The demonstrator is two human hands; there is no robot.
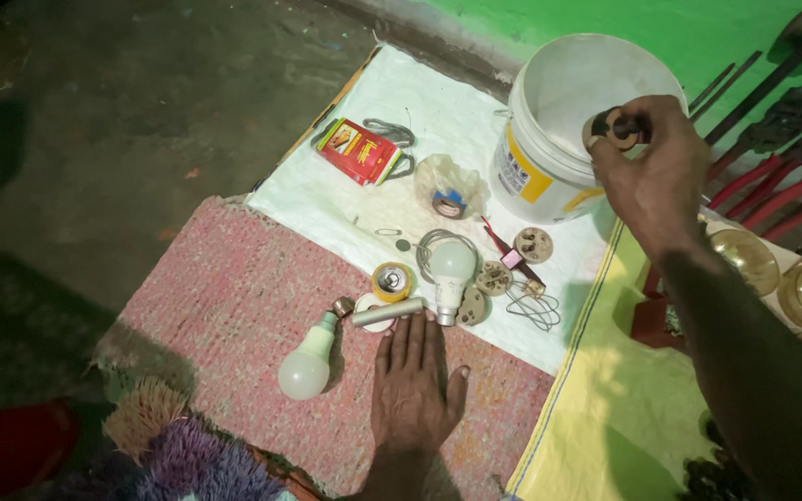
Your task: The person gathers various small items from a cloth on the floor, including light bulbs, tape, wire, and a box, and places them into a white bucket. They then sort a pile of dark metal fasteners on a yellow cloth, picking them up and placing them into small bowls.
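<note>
pink woven mat (234,306) lies under the left hand (412,380), which rests flat, palm down, fingers together and gripping nothing. its fingertips sit just below a small grey metal tube (388,312), which lies across a white disc that is mostly hidden beneath it. a roll of yellow tape (391,280) sits just above the tube.

the right hand (647,162) is raised over the rim of a white plastic bucket (549,130), fingers pinched shut on a small dark round part (616,128). the fingers cover most of that part, so its kind is hard to tell.

one white bulb (308,360) lies on the mat left of the flat hand; another bulb (451,276) stands base-down on the white sheet (364,209) among round holder pieces and a tangle of thin wire (533,306). a red packet (356,148) lies further up the sheet. red-handled tools (782,186) run off the right edge, only partly seen, and the right forearm cuts off what lies on the yellow sheet (605,408).
</note>
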